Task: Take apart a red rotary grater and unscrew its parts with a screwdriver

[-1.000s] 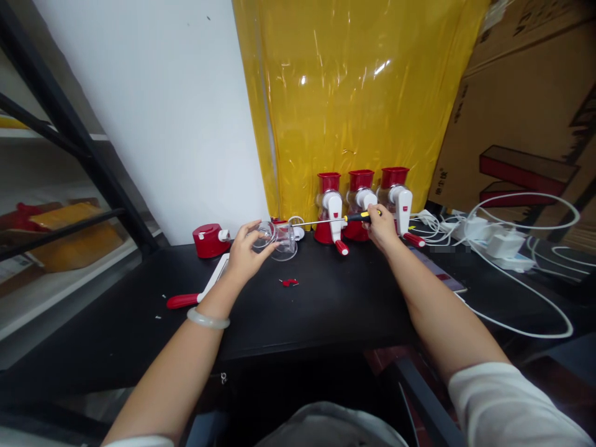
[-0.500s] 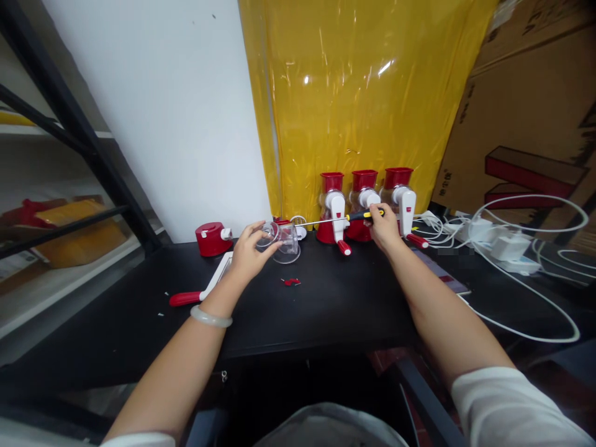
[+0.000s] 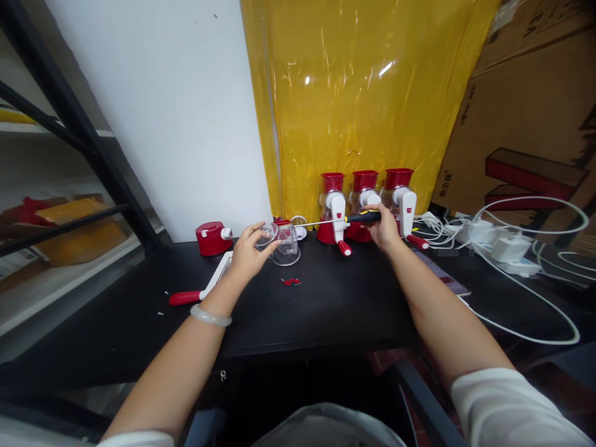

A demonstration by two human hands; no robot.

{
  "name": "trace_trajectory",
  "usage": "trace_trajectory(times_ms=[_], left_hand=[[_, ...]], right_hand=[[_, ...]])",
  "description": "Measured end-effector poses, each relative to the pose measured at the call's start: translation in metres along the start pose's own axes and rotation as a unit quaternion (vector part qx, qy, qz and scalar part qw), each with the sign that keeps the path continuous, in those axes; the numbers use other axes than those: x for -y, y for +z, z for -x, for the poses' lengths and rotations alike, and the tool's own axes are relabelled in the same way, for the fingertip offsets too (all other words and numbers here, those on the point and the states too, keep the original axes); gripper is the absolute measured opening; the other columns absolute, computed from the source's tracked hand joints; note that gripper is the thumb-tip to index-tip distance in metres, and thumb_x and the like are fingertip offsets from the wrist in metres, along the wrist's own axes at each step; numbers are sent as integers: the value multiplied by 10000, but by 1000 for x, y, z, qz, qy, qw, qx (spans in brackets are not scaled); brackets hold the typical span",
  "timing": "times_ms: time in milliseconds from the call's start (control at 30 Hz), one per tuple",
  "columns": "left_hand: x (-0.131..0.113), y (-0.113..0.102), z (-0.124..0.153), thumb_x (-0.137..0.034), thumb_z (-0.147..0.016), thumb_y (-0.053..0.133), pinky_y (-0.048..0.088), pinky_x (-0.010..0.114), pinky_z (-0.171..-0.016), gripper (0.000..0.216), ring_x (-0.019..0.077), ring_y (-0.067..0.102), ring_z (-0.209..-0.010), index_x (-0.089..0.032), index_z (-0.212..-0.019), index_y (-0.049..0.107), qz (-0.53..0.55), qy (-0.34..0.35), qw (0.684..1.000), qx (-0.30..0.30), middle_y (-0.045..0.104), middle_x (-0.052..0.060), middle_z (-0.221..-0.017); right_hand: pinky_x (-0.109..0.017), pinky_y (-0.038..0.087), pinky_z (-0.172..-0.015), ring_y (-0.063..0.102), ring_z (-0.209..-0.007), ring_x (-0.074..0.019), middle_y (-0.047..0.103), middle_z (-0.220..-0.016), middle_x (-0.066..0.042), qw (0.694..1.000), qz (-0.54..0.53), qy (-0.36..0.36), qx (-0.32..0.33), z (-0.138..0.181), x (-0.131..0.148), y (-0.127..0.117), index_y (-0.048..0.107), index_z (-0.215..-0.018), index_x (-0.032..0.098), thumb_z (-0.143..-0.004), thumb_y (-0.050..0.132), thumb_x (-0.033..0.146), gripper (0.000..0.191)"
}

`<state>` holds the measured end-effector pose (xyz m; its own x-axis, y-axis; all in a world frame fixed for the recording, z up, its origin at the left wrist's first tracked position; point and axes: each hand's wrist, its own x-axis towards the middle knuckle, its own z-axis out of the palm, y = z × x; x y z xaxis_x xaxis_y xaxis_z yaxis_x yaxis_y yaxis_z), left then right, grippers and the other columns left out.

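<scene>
My left hand is closed around the left end of a clear plastic grater body, which lies tilted on the black table. My right hand grips the black and yellow handle of a screwdriver. Its long metal shaft points left, and the tip reaches the clear body; the exact contact is too small to make out. Small red parts lie on the table in front of the clear body. Left of my left hand are a red round base and a white crank with a red handle.
Three red-and-white rotary graters stand in a row at the back. White cables and chargers cover the right side, beside a flat tablet-like device. Yellow plastic sheeting and a cardboard box rise behind. A shelf rack stands left.
The fingers of my right hand have shifted on the screwdriver handle, and the handle appears turned. My left hand and the clear body are nearly unmoved.
</scene>
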<state>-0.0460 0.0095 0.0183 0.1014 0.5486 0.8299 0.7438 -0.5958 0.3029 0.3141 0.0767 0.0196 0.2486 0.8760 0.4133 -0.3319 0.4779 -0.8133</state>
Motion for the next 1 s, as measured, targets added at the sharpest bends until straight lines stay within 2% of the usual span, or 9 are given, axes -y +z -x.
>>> trace_trajectory(times_ms=[100,167,267,400,500,600,733,867,1000], left_hand=[[-1,0,0,-476,-816,723,520,472,-1006,265,281,650,-1155,-219,-831,659,0,-1,1000,1,671,122,-1252],[-2,-1,0,-479,-820,718,524,470,-1000,268,280,652,-1151,-218,-830,657,1,1,1000,2,672,124,-1251],[-2,0,0,-479,-825,712,521,471,-1007,271,283,651,-1155,-214,-832,656,3,6,1000,4,668,129,-1258],[-1,0,0,-481,-820,719,520,469,-1009,267,279,650,-1157,-221,-837,661,1,4,1000,3,669,121,-1259],[0,1,1,-489,-822,716,515,472,-1016,277,278,649,-1159,-218,-838,661,1,5,1000,3,671,122,-1255],[1,1,1,-485,-824,713,514,472,-1020,272,279,651,-1159,-217,-840,662,0,6,1000,1,672,120,-1248],[1,1,1,-478,-828,712,511,469,-1023,261,279,652,-1156,-221,-839,663,-2,9,1000,-1,672,120,-1247],[0,0,0,-476,-830,713,520,460,-1007,264,279,652,-1156,-216,-840,664,-1,15,1000,1,671,123,-1257],[-2,0,0,-467,-828,718,511,467,-1019,259,283,649,-1161,-215,-841,661,2,20,1000,0,671,126,-1253]], right_hand=[[-217,326,-365,468,-414,-106,518,-521,51,994,102,-11,-21,-3,-3,-3,588,-752,229,-739,698,608,395],[-201,306,-362,443,-414,-89,526,-541,67,994,100,-17,-29,-5,-5,-3,576,-760,239,-705,747,547,356],[-198,419,-448,542,-543,-96,609,-678,63,999,5,-10,-38,-4,-3,0,562,-792,253,-652,768,400,290],[-254,526,-590,640,-724,-141,652,-748,34,996,-81,37,13,0,4,2,564,-822,261,-642,715,308,240],[-274,543,-603,663,-740,-160,648,-730,11,997,-75,19,15,-1,3,1,556,-794,247,-710,692,444,254],[-249,469,-458,598,-550,-142,587,-624,19,1000,13,-3,-15,-4,-2,-3,544,-761,236,-761,644,654,430],[-210,337,-368,467,-422,-92,525,-546,53,994,107,-5,-22,-7,-7,-6,561,-742,227,-694,756,624,444],[-195,411,-445,540,-563,-93,595,-680,47,999,-16,7,-32,-5,-3,0,567,-760,233,-620,829,450,368],[-214,482,-524,578,-660,-109,605,-732,46,993,-102,56,-9,-1,5,4,578,-791,243,-597,801,296,300]])
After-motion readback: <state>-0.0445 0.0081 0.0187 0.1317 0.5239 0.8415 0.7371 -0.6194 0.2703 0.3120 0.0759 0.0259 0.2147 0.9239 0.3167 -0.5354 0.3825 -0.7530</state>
